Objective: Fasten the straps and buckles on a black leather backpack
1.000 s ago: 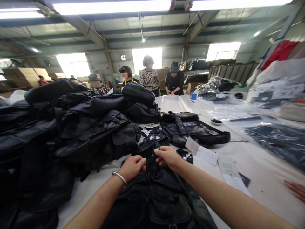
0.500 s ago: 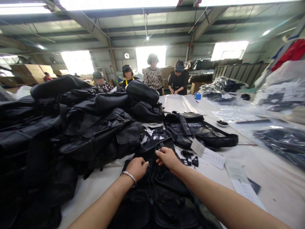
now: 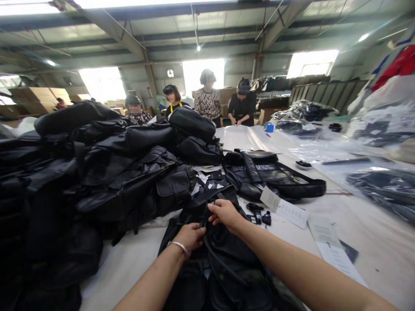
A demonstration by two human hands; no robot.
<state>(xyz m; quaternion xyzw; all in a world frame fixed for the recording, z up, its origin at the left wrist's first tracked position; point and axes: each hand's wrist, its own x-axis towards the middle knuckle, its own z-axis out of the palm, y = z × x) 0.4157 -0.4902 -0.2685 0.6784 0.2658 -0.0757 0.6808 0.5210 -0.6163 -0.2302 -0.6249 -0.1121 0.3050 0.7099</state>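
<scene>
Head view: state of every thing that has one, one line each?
left hand: curled over the front bag; grip unclear
right hand: pinching black material at the front bag's top
front bag: lying under the hands; open or closed unclear
bag pile: heaped
far bag: lying down
paper tags: lying flat
plastic-wrapped bundle: lying flat
bracelet: on the left wrist
ceiling lights: lit
</scene>
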